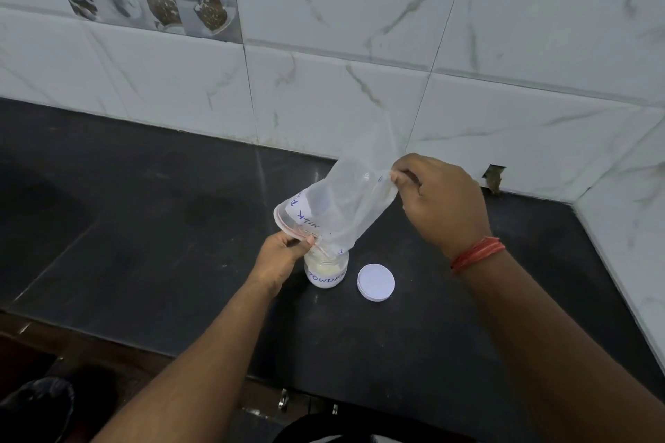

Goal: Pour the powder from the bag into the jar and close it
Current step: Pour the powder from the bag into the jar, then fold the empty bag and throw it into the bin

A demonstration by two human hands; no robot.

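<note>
A clear plastic zip bag (342, 205) with a white label reading "MILK" is tipped mouth-down over a small glass jar (326, 270). The jar stands open on the black counter, holds pale powder, and carries a label reading "POWDER". My left hand (284, 257) pinches the bag's red-striped mouth right at the jar's rim. My right hand (439, 198) grips the bag's raised bottom edge, higher and to the right. The bag looks nearly empty. A round white lid (376, 282) lies flat on the counter just right of the jar.
The black counter (162, 227) runs along a white marble-tiled wall (360, 47) that turns a corner at the right. A small dark hole (493, 178) sits at the wall's base behind my right hand. The counter's front edge lies near the frame's bottom.
</note>
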